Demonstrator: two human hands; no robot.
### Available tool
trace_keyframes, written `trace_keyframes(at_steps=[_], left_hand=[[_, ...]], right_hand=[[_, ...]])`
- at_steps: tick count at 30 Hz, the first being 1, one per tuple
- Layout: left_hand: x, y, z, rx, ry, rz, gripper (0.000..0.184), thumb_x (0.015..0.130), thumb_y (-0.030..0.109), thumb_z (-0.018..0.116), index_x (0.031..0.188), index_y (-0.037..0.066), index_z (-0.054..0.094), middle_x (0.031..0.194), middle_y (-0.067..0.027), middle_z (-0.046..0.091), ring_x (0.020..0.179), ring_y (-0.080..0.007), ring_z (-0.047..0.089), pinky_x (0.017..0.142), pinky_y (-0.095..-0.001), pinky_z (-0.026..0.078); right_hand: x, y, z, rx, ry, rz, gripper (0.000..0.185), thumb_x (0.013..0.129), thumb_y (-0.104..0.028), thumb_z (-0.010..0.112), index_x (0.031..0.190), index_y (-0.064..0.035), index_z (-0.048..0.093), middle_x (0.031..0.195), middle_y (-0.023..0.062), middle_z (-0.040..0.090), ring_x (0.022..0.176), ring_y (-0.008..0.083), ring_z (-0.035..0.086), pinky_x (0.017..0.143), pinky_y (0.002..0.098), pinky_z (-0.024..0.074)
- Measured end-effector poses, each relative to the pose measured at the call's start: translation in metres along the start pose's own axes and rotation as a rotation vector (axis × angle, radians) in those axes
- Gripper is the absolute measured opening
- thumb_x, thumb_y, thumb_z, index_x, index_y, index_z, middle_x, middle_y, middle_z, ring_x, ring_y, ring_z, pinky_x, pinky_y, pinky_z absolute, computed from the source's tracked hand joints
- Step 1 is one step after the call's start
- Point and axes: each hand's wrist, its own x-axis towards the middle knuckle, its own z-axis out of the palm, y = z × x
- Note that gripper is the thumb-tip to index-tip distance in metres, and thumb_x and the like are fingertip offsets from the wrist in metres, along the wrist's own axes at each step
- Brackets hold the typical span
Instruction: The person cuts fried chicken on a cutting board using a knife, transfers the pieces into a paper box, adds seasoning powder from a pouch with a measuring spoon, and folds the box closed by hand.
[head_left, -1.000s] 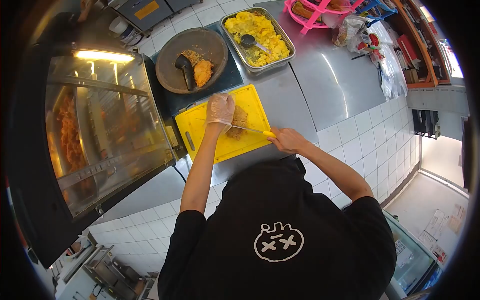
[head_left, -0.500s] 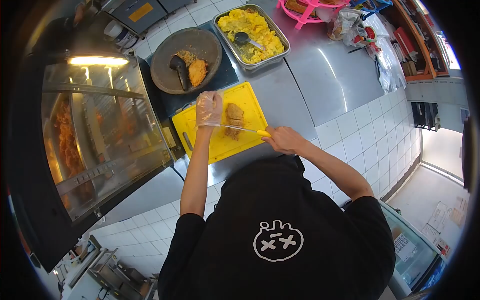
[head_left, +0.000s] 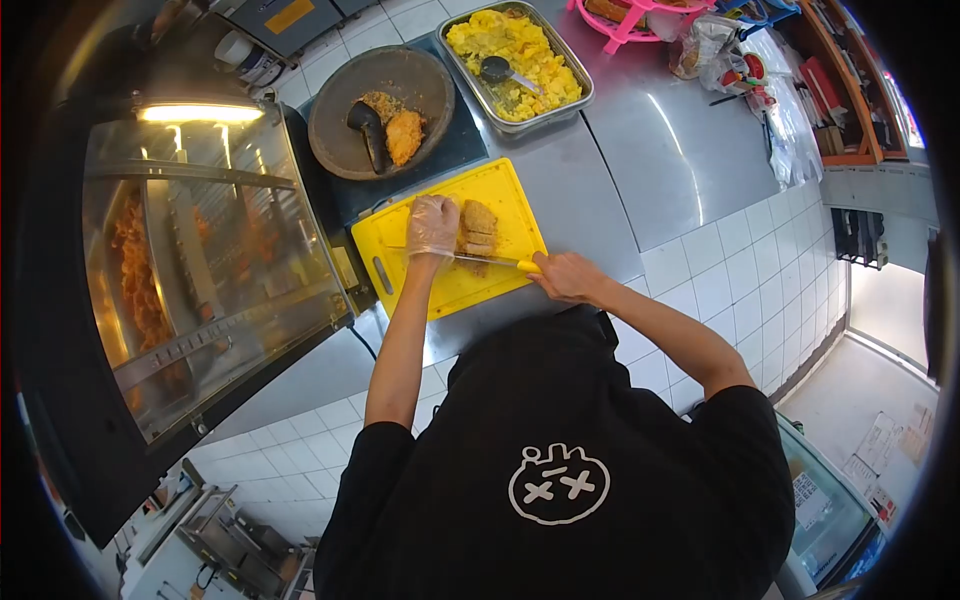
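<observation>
Kitchen w/ white tiles (head_left: 712, 282), steel counter (head_left: 572, 185), and a lit glass display case (head_left: 225, 270) on the L side w/ orange-brown food behind the glass. Yellow cutting board (head_left: 513, 195) sits on the counter nr its front edge; brown food piece (head_left: 481, 218) lies on it, abt mid-board, w/ cuts across its near part. R hand (head_left: 567, 277), bare, has its grip closed round the yellow handle of the knife (head_left: 527, 266); blade runs L across the near end of the food, partly hidden by the other hand. L hand (head_left: 433, 228), in a clear glove, is over the board just L of the food, fingers curled; can't tell how far its grip is closed or if it has hold of anything. Beyond the board: dark round bowl (head_left: 332, 135) w/ black utensil (head_left: 372, 135) & orange fried piece (head_left: 404, 138), plus metal tray (head_left: 545, 122) of yellow food (head_left: 510, 45).
</observation>
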Motion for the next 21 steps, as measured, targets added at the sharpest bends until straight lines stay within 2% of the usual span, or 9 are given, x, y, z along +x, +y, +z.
trace_keyframes(at_steps=[3, 6, 7, 10, 11, 14, 15, 18, 21], left_hand=[[0.002, 0.004, -0.003, 0.010, 0.023, 0.014, 0.030, 0.093, 0.021, 0.060, 0.082, -0.005, 0.070, 0.086, -0.0304, 0.067, 0.083, -0.0472, 0.064, 0.075, -0.0550, 0.050], [0.007, 0.016, -0.015, -0.049, -0.022, -0.071, 0.029, 0.093, 0.019, 0.059, 0.081, -0.005, 0.069, 0.084, -0.0311, 0.066, 0.082, -0.0468, 0.064, 0.074, -0.0551, 0.049], [0.009, 0.033, -0.028, -0.097, -0.050, -0.161, 0.029, 0.093, 0.018, 0.059, 0.078, -0.006, 0.067, 0.081, -0.0309, 0.064, 0.079, -0.0460, 0.064, 0.072, -0.0546, 0.047], [0.023, 0.060, -0.035, -0.127, 0.293, 0.168, 0.032, 0.093, 0.019, 0.060, 0.074, -0.007, 0.065, 0.076, -0.0314, 0.061, 0.073, -0.0471, 0.063, 0.067, -0.0545, 0.046], [0.035, 0.065, -0.036, -0.109, 0.202, 0.165, 0.033, 0.094, 0.020, 0.061, 0.074, -0.007, 0.065, 0.077, -0.0315, 0.062, 0.072, -0.0494, 0.061, 0.066, -0.0555, 0.046], [0.055, 0.061, -0.022, -0.144, -0.007, 0.022, 0.039, 0.097, 0.030, 0.063, 0.082, -0.006, 0.066, 0.087, -0.0312, 0.064, 0.077, -0.0468, 0.061, 0.069, -0.0519, 0.047], [0.059, 0.062, -0.020, -0.117, -0.074, -0.077, 0.040, 0.097, 0.033, 0.063, 0.087, -0.005, 0.067, 0.090, -0.0309, 0.066, 0.082, -0.0497, 0.062, 0.072, -0.0534, 0.049], [0.056, 0.062, -0.007, -0.054, 0.012, -0.060, 0.039, 0.096, 0.032, 0.060, 0.083, -0.003, 0.069, 0.088, -0.0311, 0.066, 0.086, -0.0502, 0.065, 0.075, -0.0540, 0.052], [0.058, 0.055, -0.003, -0.022, 0.004, -0.060, 0.038, 0.097, 0.034, 0.059, 0.089, -0.001, 0.071, 0.093, -0.0305, 0.067, 0.090, -0.0504, 0.065, 0.079, -0.0519, 0.053]], right_hand=[[-0.003, -0.006, -0.006, 0.015, -0.022, 0.017, 0.043, 0.106, -0.040, 0.052, 0.115, 0.0014, 0.058, 0.081, 0.0283, 0.069, 0.079, 0.0514, 0.067, 0.072, 0.0596, 0.0522], [-0.010, -0.020, -0.035, 0.033, -0.056, 0.053, 0.043, 0.105, -0.040, 0.052, 0.115, 0.0019, 0.059, 0.084, 0.0292, 0.069, 0.083, 0.0514, 0.067, 0.076, 0.0593, 0.0519], [-0.016, -0.026, -0.043, 0.043, -0.077, 0.072, 0.043, 0.105, -0.039, 0.052, 0.115, 0.0022, 0.060, 0.085, 0.0297, 0.070, 0.085, 0.0515, 0.067, 0.078, 0.0591, 0.0518], [-0.020, -0.019, -0.064, 0.069, -0.049, 0.087, 0.044, 0.105, -0.041, 0.051, 0.116, 0.0013, 0.061, 0.087, 0.0289, 0.070, 0.086, 0.0508, 0.067, 0.080, 0.0581, 0.0522], [-0.019, -0.014, -0.068, 0.054, -0.033, 0.084, 0.044, 0.106, -0.041, 0.051, 0.117, 0.0008, 0.061, 0.087, 0.0288, 0.070, 0.086, 0.0507, 0.067, 0.080, 0.0579, 0.0521], [-0.007, 0.002, -0.077, 0.014, -0.002, 0.071, 0.044, 0.106, -0.042, 0.049, 0.117, -0.0004, 0.061, 0.088, 0.0288, 0.070, 0.088, 0.0503, 0.067, 0.081, 0.0579, 0.0519], [-0.002, 0.007, -0.078, 0.010, -0.012, 0.069, 0.044, 0.106, -0.042, 0.049, 0.117, -0.0007, 0.061, 0.088, 0.0290, 0.070, 0.088, 0.0503, 0.067, 0.081, 0.0581, 0.0518], [0.008, 0.018, -0.078, -0.002, -0.063, 0.085, 0.044, 0.107, -0.042, 0.048, 0.117, -0.0012, 0.061, 0.090, 0.0297, 0.070, 0.089, 0.0503, 0.067, 0.081, 0.0585, 0.0516], [0.018, 0.030, -0.070, 0.022, -0.069, 0.066, 0.045, 0.107, -0.043, 0.048, 0.116, -0.0010, 0.061, 0.092, 0.0301, 0.070, 0.090, 0.0504, 0.067, 0.082, 0.0591, 0.0518]])
